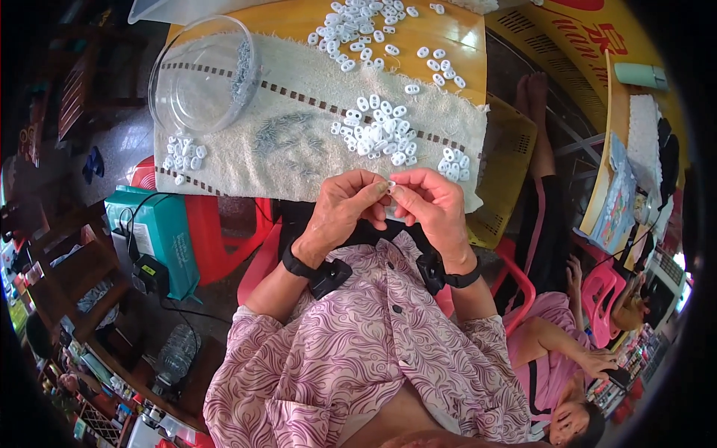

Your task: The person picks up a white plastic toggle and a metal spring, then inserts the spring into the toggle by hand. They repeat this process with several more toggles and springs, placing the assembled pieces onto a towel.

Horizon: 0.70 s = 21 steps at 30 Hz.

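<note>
My left hand (345, 205) and my right hand (431, 203) meet just over the near edge of the cloth. Thumbs and forefingers of both pinch a small white piece (390, 185), mostly covered by the fingertips. Beyond them lies a heap of white oval two-holed plastic pieces (382, 133). A smaller cluster of the same pieces (453, 164) sits right of my right hand. Thin grey metal pins (287, 140) are scattered on the cloth to the left of the heap.
A clear round tub (158, 93) with more pins stands on the beige cloth (224, 160). White pieces (183, 153) lie near its left corner, others (355, 22) on the yellow tabletop (291, 21). A teal bag (153, 239) is at the left. Another person (553, 336) sits at the right.
</note>
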Available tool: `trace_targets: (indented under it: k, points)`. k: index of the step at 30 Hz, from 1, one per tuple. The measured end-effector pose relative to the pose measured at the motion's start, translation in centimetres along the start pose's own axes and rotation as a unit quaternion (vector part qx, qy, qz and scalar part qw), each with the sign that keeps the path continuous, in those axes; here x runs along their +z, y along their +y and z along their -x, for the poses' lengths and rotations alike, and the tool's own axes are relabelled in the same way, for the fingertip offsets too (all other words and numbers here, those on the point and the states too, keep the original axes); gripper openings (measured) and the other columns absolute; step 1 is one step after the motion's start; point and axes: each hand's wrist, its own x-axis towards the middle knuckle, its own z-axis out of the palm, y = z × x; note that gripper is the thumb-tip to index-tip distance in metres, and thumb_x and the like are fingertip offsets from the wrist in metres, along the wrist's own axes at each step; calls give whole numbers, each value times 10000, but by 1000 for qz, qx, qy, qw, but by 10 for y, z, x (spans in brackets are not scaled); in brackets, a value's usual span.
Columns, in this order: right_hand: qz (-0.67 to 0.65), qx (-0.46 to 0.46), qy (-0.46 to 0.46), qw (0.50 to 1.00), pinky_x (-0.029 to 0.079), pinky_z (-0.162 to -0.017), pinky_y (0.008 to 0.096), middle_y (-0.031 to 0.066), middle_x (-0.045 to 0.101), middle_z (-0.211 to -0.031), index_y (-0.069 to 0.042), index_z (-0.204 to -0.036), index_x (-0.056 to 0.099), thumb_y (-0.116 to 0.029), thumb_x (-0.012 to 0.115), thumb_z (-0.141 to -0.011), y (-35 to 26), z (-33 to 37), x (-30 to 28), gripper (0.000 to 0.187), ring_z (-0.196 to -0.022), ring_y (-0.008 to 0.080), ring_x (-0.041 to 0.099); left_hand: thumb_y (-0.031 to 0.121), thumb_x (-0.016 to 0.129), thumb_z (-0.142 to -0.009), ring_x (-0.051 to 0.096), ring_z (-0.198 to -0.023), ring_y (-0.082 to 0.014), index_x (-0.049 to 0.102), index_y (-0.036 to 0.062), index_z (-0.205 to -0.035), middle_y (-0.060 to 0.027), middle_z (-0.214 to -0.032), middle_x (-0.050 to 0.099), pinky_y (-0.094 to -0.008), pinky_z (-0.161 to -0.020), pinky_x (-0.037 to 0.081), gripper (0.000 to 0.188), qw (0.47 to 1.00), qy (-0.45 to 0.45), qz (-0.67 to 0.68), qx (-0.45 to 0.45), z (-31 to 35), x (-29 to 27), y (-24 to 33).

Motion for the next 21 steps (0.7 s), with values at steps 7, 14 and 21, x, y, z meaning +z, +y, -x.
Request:
trace_targets:
  k: [7,14,21]
  points:
    - [-32,-18,46,998,425,-470,171,33,639,-737,18,-1004,647,-65,651,-880,8,11,13,149,-592,56,574,144,557,-961,622,-672,-116,606,-44,-1036,-89,-863,648,-268,-584,570,208,993,-74,90,-4,5,-9,-1]
    - [-4,-27,49,998,426,-471,171,20,643,-740,5,-990,641,-92,660,-885,16,20,29,144,-576,48,567,139,588,-944,611,-639,-104,610,-35,-1000,-72,-835,640,-252,-559,562,184,996,-79,36,22,16,-24,-8]
    - [44,-88,47,994,443,-507,171,14,636,-812,-4,-1028,645,-58,627,-896,24,27,48,144,-642,47,580,134,621,-919,589,-599,-90,629,-21,-934,-52,-790,633,-234,-510,536,155,993,-70,98,2,25,-32,-2]
